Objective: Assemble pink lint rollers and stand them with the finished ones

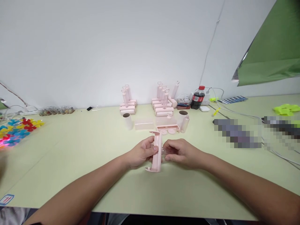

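My left hand (pixel 141 153) is closed on a long, pale pink plastic housing (pixel 159 156), holding it upright above the table with the thumb on its open side. Curved end pieces stick out to the left at its top and bottom. My right hand (pixel 181 153) grips a clear, pinkish part (pixel 166 151) at the housing's right side. Fingers cover most of that part; whether it is joined to the housing I cannot tell. Behind the hands lie another open pink housing (pixel 172 126) with round pink discs (pixel 172 131), and a clear pink tube (pixel 185 124) standing upright.
White paper rolls (pixel 127 122) stand on the green table (pixel 112 187), beside a clear cover (pixel 144 125). Farther back are rows of pink assembled pieces (pixel 164 109) with upright handles. A cola bottle (pixel 198 98), cables and colourful pinwheel shapes (pixel 18 131) lie toward the sides.
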Demonstrator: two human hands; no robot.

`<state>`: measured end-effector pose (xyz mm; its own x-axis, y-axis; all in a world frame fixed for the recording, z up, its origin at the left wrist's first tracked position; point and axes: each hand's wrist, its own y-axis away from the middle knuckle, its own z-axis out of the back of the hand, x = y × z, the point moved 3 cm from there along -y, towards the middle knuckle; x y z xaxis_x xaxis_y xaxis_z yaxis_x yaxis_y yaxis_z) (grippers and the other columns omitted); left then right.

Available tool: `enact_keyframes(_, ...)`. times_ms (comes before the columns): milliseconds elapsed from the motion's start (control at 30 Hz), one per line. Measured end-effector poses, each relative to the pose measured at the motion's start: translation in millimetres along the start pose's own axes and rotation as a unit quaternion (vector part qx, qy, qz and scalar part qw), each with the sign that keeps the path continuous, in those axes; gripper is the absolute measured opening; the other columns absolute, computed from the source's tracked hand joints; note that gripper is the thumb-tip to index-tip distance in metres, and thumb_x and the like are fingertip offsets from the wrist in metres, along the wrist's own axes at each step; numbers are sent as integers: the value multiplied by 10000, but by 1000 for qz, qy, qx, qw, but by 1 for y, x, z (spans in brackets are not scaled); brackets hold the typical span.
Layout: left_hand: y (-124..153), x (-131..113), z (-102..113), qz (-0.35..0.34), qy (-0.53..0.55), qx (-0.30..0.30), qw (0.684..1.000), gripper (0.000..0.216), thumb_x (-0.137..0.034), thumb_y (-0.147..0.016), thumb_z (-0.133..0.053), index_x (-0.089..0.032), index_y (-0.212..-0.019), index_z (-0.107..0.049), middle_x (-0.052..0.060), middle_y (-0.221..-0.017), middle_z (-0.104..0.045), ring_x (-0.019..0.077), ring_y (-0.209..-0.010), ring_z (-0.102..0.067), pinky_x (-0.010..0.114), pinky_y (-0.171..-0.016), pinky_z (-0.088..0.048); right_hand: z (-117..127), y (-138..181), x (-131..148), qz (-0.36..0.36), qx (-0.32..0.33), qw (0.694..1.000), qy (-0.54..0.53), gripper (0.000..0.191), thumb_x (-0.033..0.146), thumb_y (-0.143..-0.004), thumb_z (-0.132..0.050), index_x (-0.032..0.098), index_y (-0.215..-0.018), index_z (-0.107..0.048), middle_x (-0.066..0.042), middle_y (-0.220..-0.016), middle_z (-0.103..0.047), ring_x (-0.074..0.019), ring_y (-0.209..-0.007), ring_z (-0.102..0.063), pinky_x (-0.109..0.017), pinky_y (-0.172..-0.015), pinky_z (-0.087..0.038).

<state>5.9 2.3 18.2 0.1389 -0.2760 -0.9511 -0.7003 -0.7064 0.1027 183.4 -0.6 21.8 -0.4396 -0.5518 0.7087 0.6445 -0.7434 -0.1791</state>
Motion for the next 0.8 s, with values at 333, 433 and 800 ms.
enact_keyframes(333, -1, -3, 6, -56, -30, -22, 998, 497, -554, -708, -752, -165, -899, -507, -31, -626, -556, 65, -501, -460, 181, -470, -310, -5, -3, 12, -12, 15, 999, 41, 231, 377, -900, -547, 182, -781, -506, 23, -681, -526, -111, -594, -442, -228, -555, -326)
enact_keyframes(433, -3, -3, 9, -68, -4, -13, 998, 476, -513, -716, -765, -153, -884, -504, -47, -584, -546, 46, -453, -422, 163, -442, -290, 0, -3, 20, -35, 4, 998, 58, 257, 410, -915, -529, 178, -804, -531, 19, -669, -538, -112, -584, -452, -227, -549, -323)
enact_keyframes(800, 5, 0, 4, 3, 82, 141, 987, 400, -408, -835, -683, -173, -1121, -530, 81, -744, -728, 198, -646, -703, 278, -609, -518, 0, -1, 24, 15, 16, 996, 87, 218, 354, -915, -536, 171, -797, -527, 3, -709, -558, -122, -616, -472, -233, -584, -341)
